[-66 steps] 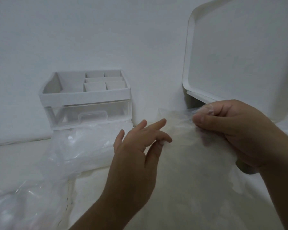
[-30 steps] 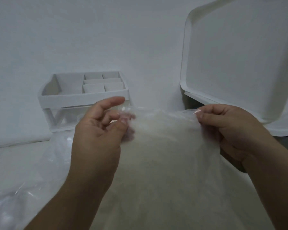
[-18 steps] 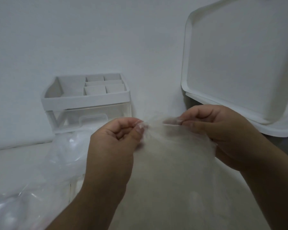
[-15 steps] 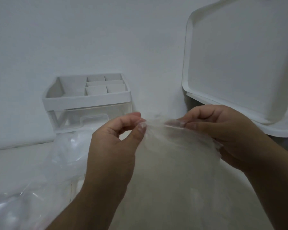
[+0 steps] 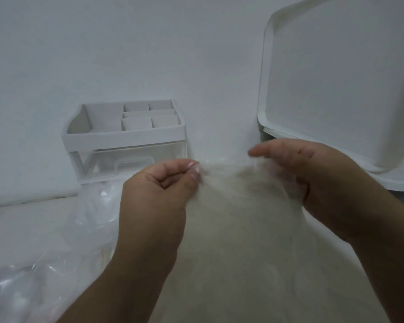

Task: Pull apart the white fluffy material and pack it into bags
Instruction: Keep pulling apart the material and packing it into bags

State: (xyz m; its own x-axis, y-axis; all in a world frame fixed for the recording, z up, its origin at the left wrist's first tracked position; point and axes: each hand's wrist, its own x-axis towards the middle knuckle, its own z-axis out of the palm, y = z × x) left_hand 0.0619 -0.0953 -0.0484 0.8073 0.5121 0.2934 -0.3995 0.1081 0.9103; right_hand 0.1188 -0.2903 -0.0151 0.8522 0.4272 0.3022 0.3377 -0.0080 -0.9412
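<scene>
My left hand pinches and my right hand grips the fluff, stretched between them.

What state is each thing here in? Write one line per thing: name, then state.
left hand: fingers pinch the white material's top edge.
right hand: grips the same edge.
white material: held up between both hands, blurred.
clear plastic bag: crumpled, lying on the table.
organiser: upright, visible compartments empty, drawer closed.
white tray: stood on edge, tilted.
</scene>
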